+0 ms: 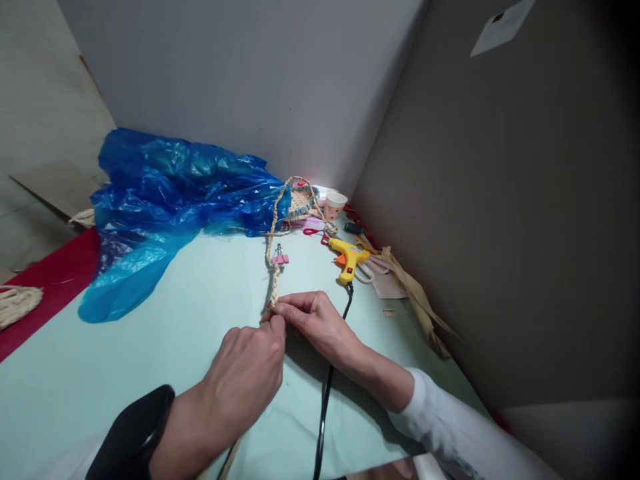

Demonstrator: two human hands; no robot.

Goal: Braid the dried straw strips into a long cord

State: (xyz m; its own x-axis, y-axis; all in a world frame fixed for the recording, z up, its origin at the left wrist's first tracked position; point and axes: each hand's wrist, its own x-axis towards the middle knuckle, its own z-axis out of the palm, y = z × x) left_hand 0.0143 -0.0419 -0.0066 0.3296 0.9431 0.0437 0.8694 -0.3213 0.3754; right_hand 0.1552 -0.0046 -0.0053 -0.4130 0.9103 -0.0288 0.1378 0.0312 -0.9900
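Note:
A pale straw-coloured braid (275, 283) runs toward me over the light green table cover. My right hand (320, 323) pinches its near end between thumb and fingers. Right beside it, my left hand (250, 363) is closed at the same end, its fingertips mostly hidden behind the knuckles. Farther up the braid sits a pink binder clip (280, 259), clamped on it. Beyond the clip a thinner twisted cord (273, 220) loops up and back toward a small woven piece (301, 200). Loose strands show below my left wrist.
A crumpled blue plastic bag (185, 183) lies at the back left. To the right are a yellow glue gun (350, 257) with its black cable (327, 393), a paper cup (334, 205) and a strip of dried husk (415, 293). Grey panels (250, 80) rise behind.

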